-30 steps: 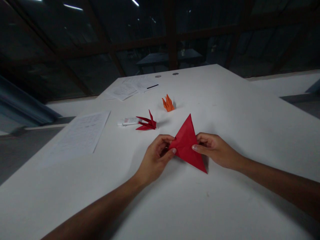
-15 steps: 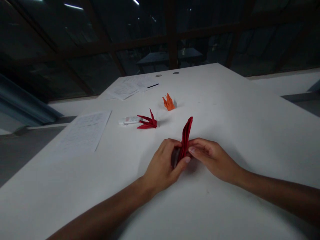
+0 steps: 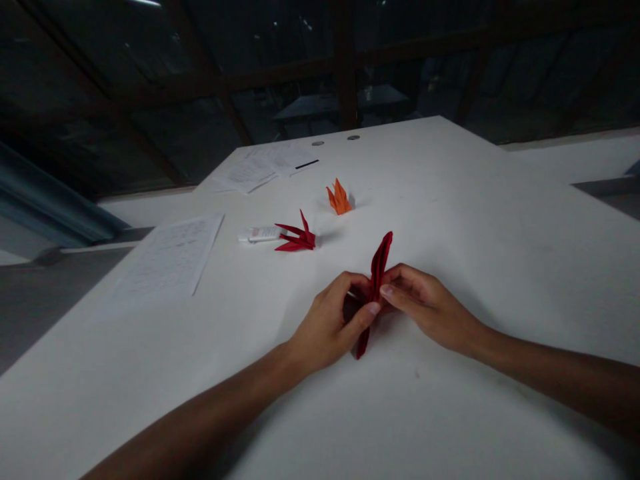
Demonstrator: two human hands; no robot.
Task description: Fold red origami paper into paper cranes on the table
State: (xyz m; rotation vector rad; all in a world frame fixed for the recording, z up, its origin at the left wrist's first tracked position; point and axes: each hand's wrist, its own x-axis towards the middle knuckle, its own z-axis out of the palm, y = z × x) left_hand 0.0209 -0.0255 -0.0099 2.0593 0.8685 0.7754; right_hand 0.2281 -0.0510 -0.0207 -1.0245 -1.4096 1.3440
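A white table (image 3: 490, 220). The left hand (image 3: 327, 327) pinches a folded red paper (image 3: 381, 260), edge-on, toward five o'clock from centre; the right hand (image 3: 433, 307) touches it with bent fingers, pinch unclear. From the paper: red origami (image 3: 303, 240), ten o'clock; smaller orange origami (image 3: 341, 201), eleven.

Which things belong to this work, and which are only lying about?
In use: layered red folded paper, left hand, right hand.

Apparently lying about: spiky red paper figure, pointed orange paper figure, slim white printed object, white paper sheets, thin black stick.
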